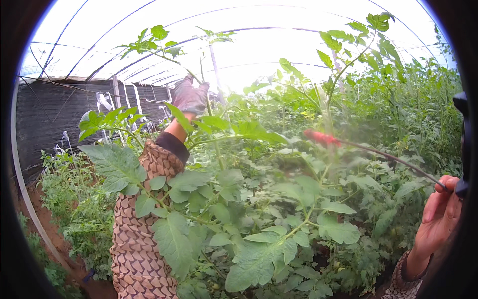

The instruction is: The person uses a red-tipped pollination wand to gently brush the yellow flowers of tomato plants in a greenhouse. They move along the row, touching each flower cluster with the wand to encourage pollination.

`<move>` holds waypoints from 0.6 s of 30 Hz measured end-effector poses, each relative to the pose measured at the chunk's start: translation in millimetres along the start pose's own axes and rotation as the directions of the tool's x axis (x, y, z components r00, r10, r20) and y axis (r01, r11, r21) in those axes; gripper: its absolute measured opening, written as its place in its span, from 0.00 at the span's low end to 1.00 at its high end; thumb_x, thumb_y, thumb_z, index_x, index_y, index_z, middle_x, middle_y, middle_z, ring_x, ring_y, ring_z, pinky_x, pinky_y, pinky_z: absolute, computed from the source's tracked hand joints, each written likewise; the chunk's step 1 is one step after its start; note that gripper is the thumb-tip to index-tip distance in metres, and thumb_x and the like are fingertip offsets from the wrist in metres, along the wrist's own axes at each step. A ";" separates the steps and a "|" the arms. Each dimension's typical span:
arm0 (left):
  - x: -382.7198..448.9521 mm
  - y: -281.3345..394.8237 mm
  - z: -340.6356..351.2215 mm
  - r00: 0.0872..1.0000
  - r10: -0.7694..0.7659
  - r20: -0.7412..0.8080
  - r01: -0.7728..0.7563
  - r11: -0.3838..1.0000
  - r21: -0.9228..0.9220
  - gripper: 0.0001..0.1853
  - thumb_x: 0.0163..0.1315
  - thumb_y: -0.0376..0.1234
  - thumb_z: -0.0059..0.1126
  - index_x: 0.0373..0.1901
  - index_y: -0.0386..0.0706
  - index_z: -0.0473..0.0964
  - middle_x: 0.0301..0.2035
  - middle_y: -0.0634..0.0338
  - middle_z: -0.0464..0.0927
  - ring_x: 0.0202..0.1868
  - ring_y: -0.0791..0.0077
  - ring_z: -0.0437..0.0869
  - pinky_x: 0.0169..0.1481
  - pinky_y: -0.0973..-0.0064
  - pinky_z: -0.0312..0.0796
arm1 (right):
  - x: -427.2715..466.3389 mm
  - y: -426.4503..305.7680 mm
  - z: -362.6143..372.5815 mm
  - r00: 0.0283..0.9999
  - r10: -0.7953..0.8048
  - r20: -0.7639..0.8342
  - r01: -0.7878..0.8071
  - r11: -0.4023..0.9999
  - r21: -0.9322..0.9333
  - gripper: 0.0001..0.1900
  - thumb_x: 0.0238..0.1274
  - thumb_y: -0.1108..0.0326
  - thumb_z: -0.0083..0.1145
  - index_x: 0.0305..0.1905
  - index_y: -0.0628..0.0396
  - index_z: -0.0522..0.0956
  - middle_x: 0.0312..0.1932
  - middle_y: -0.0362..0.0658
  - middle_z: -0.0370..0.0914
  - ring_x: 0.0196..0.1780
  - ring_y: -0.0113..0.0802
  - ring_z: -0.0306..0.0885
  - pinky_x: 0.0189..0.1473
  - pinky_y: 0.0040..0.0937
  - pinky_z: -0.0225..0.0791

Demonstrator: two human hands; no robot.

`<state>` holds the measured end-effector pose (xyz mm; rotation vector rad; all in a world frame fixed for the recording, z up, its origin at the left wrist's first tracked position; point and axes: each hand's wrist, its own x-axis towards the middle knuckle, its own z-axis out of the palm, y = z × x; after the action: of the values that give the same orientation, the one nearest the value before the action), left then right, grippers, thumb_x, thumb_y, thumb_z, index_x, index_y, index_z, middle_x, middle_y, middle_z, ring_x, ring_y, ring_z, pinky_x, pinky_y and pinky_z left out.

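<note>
My left hand (189, 95), in a worn grey glove, reaches up and grips the upper stem of a tomato plant (218, 151). Its leafy top (149, 45) sticks out above the fingers. At the right edge my bare right hand (440, 213) pinches a thin dark rod (392, 159) between thumb and fingers. The rod points left among the plants and ends in a blurred red tip (322, 137). Broad tomato leaves (257, 258) spread below and between both hands, and some cross in front of my left sleeve.
Dense tomato rows (418, 93) fill the right side. A dark wall (48, 108) stands at left behind white ties (104, 101). A pale curved pole (22, 172) borders a bare soil strip (93, 287). Black equipment (463, 183) juts in beside my right hand.
</note>
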<state>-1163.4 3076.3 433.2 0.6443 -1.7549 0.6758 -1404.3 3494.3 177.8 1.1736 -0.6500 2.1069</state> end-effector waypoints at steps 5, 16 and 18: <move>-24.0 -9.8 -9.3 0.972 0.173 -0.160 -0.151 0.979 0.140 0.35 0.53 0.51 0.62 0.52 0.33 0.66 0.48 0.45 0.73 0.52 0.60 0.74 0.54 0.64 0.71 | 11.7 9.9 24.4 0.995 0.097 0.029 -0.099 0.988 0.120 0.17 0.73 0.63 0.32 0.47 0.67 0.69 0.39 0.49 0.68 0.15 0.15 0.53 0.15 0.10 0.49; -20.3 -30.6 26.9 0.919 -0.027 -0.392 -0.213 0.804 -0.556 0.40 0.47 0.37 0.71 0.58 0.34 0.57 0.52 0.43 0.68 0.57 0.55 0.69 0.56 0.66 0.71 | 38.8 29.6 72.6 0.988 0.117 0.096 -0.123 0.991 0.061 0.16 0.73 0.61 0.36 0.46 0.62 0.72 0.36 0.45 0.78 0.17 0.13 0.58 0.15 0.11 0.50; -15.0 -23.7 5.0 0.948 -0.165 -0.273 -0.064 0.742 -0.668 0.40 0.47 0.36 0.71 0.58 0.39 0.55 0.49 0.45 0.70 0.53 0.58 0.72 0.60 0.67 0.69 | 45.4 37.6 81.9 0.986 0.114 0.125 -0.131 0.982 0.136 0.16 0.72 0.62 0.37 0.48 0.62 0.72 0.37 0.46 0.78 0.18 0.13 0.59 0.15 0.10 0.51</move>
<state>-1145.9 3057.7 420.5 0.0649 -1.5185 0.0557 -1404.1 3426.4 252.4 1.3760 -0.6464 2.2329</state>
